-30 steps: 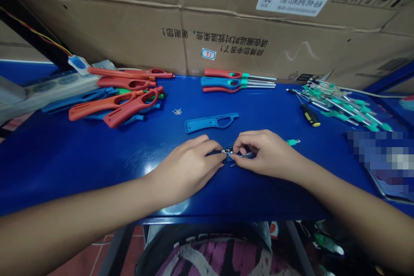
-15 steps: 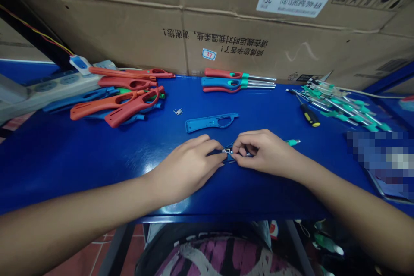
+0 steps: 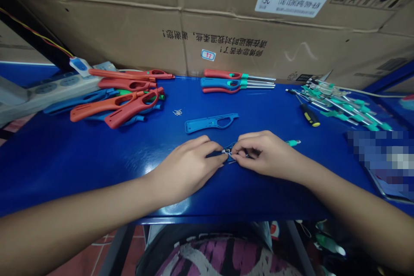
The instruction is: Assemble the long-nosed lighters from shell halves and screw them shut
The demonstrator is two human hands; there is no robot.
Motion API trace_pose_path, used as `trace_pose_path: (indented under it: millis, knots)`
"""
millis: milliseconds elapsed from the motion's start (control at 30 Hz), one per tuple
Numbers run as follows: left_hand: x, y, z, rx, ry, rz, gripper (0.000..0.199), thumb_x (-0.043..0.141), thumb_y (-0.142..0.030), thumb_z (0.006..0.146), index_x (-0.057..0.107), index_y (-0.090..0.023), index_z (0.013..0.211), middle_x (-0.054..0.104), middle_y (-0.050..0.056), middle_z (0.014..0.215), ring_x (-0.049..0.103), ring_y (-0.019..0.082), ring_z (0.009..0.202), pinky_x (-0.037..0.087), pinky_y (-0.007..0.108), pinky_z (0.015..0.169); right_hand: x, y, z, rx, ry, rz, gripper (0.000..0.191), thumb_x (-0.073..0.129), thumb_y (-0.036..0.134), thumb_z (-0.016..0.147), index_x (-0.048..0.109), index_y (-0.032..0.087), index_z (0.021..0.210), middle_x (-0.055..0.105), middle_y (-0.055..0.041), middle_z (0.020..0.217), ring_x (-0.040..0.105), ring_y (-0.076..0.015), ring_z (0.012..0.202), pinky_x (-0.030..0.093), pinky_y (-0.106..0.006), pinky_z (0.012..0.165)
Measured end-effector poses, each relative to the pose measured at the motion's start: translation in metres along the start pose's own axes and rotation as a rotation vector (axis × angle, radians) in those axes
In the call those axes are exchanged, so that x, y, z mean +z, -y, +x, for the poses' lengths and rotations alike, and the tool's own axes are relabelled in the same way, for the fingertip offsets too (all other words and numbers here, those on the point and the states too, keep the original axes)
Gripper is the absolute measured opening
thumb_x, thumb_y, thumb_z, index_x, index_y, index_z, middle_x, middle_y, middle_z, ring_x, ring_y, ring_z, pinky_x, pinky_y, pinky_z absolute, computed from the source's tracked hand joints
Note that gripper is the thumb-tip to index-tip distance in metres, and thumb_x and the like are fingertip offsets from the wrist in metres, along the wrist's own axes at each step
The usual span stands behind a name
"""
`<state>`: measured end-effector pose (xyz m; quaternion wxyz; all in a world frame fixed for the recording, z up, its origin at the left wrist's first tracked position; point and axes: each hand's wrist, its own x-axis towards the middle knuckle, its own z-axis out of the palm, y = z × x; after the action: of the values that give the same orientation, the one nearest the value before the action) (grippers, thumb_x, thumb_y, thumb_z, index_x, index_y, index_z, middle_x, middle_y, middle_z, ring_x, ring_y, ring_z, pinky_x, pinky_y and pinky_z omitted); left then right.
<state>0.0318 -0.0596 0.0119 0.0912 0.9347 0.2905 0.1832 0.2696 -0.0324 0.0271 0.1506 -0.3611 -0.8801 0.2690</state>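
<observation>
My left hand (image 3: 190, 164) and my right hand (image 3: 265, 154) meet low in the middle of the blue table, over a blue lighter part (image 3: 231, 158) that they mostly cover. Small black and white pieces show between the fingertips. The left fingers are closed on the blue part. My right thumb and fingers are pinched at its other side, on something too small to make out. A green-tipped rod end (image 3: 293, 142) sticks out beyond the right hand. Just above the hands lies a separate blue half shell (image 3: 211, 123), its inner side up.
Red, orange and blue casings (image 3: 129, 105) are piled at the left by a power strip (image 3: 48, 88). Small metal pins (image 3: 177, 112) lie nearby. Lighters (image 3: 223, 82) sit before a cardboard box (image 3: 129, 30). At right are a screwdriver (image 3: 309, 115) and green-tipped metal rods (image 3: 346, 105).
The right fingertips have shifted very slightly over the small pieces. Both hands otherwise keep their places, and the camera view has moved a little.
</observation>
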Motion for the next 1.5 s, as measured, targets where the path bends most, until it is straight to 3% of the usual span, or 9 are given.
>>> trace_pose_path:
  millis: [500, 933, 1033, 1133, 1267, 1367, 1500]
  knots:
    - [0.001, 0.001, -0.001, 0.009, 0.052, 0.039, 0.031, 0.053, -0.016, 0.099, 0.067, -0.019, 0.127, 0.065, 0.01, 0.112, 0.059, 0.025, 0.1, 0.058, 0.042, 0.086, -0.003, -0.003, -0.001, 0.012, -0.02, 0.023, 0.005, 0.068, 0.017, 0.084, 0.071, 0.015, 0.082, 0.06, 0.002, 0.067, 0.053, -0.007, 0.057, 0.04, -0.021, 0.057]
    - [-0.001, -0.003, 0.0, -0.024, 0.143, 0.076, 0.035, 0.051, -0.017, 0.1, 0.062, -0.021, 0.133, 0.06, 0.012, 0.115, 0.055, 0.027, 0.103, 0.056, 0.045, 0.088, -0.012, 0.0, -0.004, -0.046, 0.068, 0.103, 0.014, 0.062, 0.017, 0.09, 0.075, 0.016, 0.093, 0.063, -0.001, 0.077, 0.056, -0.0082, 0.062, 0.043, -0.022, 0.058]
    - [0.0, -0.001, 0.0, -0.015, 0.142, 0.084, 0.035, 0.051, -0.017, 0.1, 0.062, -0.021, 0.133, 0.06, 0.011, 0.115, 0.056, 0.027, 0.103, 0.056, 0.045, 0.089, -0.018, -0.004, -0.004, -0.023, -0.002, 0.105, 0.015, 0.061, 0.021, 0.091, 0.075, 0.017, 0.094, 0.067, -0.0025, 0.081, 0.056, -0.0091, 0.062, 0.044, -0.023, 0.057]
    - [-0.002, 0.0, 0.0, -0.017, 0.13, 0.073, 0.033, 0.052, -0.015, 0.1, 0.063, -0.019, 0.13, 0.061, 0.011, 0.117, 0.057, 0.027, 0.105, 0.056, 0.045, 0.09, -0.029, -0.015, -0.004, 0.035, -0.184, 0.001, 0.015, 0.06, 0.025, 0.092, 0.074, 0.019, 0.091, 0.07, -0.0041, 0.085, 0.058, -0.0127, 0.066, 0.045, -0.026, 0.06]
    - [-0.006, 0.002, -0.001, -0.019, 0.117, 0.063, 0.031, 0.051, -0.012, 0.098, 0.063, -0.017, 0.127, 0.063, 0.01, 0.119, 0.058, 0.027, 0.106, 0.056, 0.044, 0.091, -0.054, -0.044, -0.009, 0.171, -0.422, -0.332, 0.016, 0.059, 0.025, 0.09, 0.074, 0.019, 0.092, 0.07, -0.0069, 0.09, 0.058, -0.0172, 0.07, 0.045, -0.031, 0.067]
    - [-0.007, 0.002, -0.001, -0.025, 0.131, 0.077, 0.034, 0.049, -0.012, 0.099, 0.06, -0.019, 0.13, 0.063, 0.01, 0.118, 0.058, 0.027, 0.105, 0.056, 0.045, 0.089, -0.077, -0.064, -0.018, 0.386, -0.582, -0.493, 0.019, 0.059, 0.024, 0.086, 0.075, 0.016, 0.094, 0.071, -0.0102, 0.09, 0.057, -0.0196, 0.069, 0.045, -0.034, 0.072]
    - [-0.006, 0.002, 0.001, -0.011, 0.149, 0.095, 0.04, 0.049, -0.009, 0.097, 0.058, -0.025, 0.133, 0.059, 0.009, 0.128, 0.056, 0.027, 0.109, 0.055, 0.046, 0.09, -0.105, -0.079, -0.032, 0.779, -0.628, -0.594, 0.029, 0.056, 0.019, 0.086, 0.073, 0.014, 0.109, 0.071, -0.0144, 0.1, 0.059, -0.0225, 0.08, 0.043, -0.033, 0.077]
